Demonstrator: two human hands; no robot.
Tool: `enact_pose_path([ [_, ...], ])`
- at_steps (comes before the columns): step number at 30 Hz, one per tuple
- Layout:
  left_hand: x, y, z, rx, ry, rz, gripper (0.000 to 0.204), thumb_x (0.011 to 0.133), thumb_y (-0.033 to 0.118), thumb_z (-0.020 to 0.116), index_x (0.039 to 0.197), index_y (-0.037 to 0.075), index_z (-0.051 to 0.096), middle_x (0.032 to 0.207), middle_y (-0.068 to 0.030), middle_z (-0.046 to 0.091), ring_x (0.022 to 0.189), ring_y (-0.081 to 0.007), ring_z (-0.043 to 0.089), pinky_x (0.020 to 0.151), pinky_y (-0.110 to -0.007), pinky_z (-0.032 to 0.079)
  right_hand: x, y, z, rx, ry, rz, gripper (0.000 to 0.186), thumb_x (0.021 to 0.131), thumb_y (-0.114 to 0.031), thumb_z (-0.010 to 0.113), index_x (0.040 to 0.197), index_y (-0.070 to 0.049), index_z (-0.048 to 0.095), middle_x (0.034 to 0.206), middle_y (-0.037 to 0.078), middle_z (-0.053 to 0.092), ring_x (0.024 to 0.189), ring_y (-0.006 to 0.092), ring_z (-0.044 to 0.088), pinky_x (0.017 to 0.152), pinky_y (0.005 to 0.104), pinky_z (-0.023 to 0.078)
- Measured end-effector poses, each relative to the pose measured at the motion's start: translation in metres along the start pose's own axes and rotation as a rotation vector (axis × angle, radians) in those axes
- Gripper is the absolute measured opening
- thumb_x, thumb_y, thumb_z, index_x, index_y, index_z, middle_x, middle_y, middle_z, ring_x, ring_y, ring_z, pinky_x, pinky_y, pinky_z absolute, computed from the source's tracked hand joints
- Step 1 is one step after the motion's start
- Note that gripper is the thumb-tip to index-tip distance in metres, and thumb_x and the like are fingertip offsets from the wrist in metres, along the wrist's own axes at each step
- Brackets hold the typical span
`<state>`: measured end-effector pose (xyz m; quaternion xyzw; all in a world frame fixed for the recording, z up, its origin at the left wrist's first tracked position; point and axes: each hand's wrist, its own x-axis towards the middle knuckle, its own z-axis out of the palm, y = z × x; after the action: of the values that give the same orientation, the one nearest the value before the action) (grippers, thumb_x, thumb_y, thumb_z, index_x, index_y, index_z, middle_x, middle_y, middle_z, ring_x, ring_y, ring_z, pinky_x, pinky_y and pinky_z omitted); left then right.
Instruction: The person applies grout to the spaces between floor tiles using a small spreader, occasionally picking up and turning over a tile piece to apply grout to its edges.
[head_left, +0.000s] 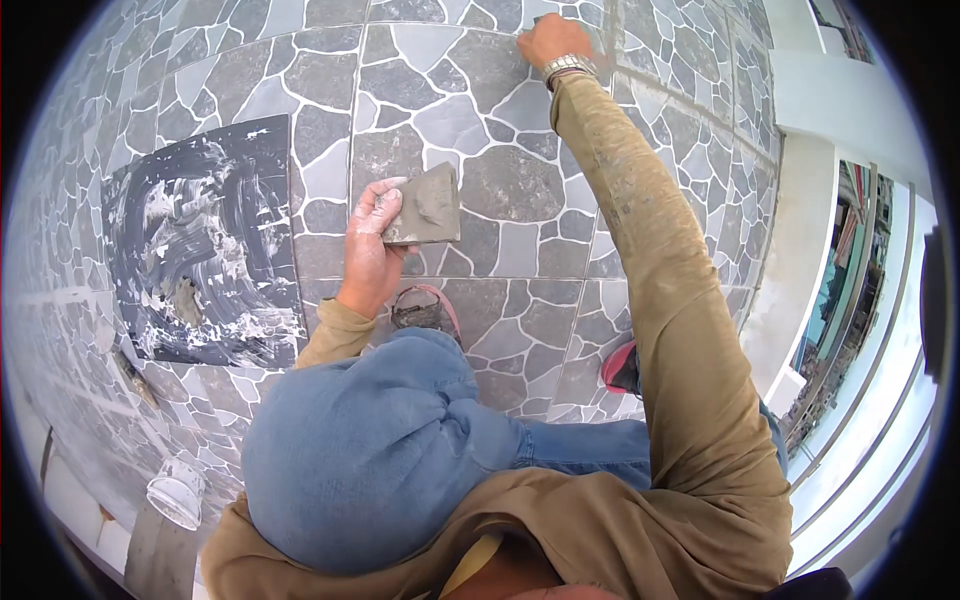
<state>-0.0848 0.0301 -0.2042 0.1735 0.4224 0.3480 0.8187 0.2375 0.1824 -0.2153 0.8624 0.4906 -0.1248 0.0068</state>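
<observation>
My left hand (pixel 372 245) grips a small square grey plate (pixel 420 225) with a lump of grey paste (pixel 436 205) on it, above the stone-patterned tiles (pixel 508 180). Up at the far edge of the view, my right hand (pixel 555 45), wearing a metal watch (pixel 570 68), is closed at the tiled surface; a small dark edge of something shows past its fingers, too hidden to name. A black mat or board (pixel 200 240), smeared with white and grey paste, lies to my left.
A white bucket (pixel 175 495) stands at the lower left, and a stick-like tool (pixel 135 380) lies beside the board. A white ledge (pixel 800 250) and railing run along the right, with debris beyond. My shoes (pixel 620 370) and bent knee are below my hands.
</observation>
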Motion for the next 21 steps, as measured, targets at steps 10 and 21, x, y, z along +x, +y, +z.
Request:
enact_pose_path([
  [10, 0.027, 0.066, -0.037, 0.273, 0.115, 0.097, 0.016, 0.101, 0.026, 0.058, 0.108, 0.013, 0.063, 0.084, 0.0049, 0.063, 0.068, -0.0015, 0.057, 0.047, -0.019, 0.040, -0.106, -0.042, -0.078, 0.677, -0.262, -0.837, 0.040, 0.080, -0.003, 0.070, 0.118, -0.014, 0.074, 0.109, 0.010, 0.074, 0.084, 0.0243, 0.066, 0.080, 0.0356, 0.054],
  [21, 0.035, 0.077, -0.012, 0.499, -0.038, 0.066, 0.015, 0.098, 0.028, 0.062, 0.103, 0.014, 0.064, 0.079, 0.0057, 0.061, 0.061, -0.0010, 0.052, 0.044, -0.019, 0.031, -0.172, -0.032, -0.109, 0.245, -0.195, -1.340, 0.070, 0.058, 0.014, 0.058, 0.120, -0.016, 0.073, 0.117, 0.007, 0.072, 0.100, 0.0298, 0.063, 0.086, 0.0390, 0.051],
])
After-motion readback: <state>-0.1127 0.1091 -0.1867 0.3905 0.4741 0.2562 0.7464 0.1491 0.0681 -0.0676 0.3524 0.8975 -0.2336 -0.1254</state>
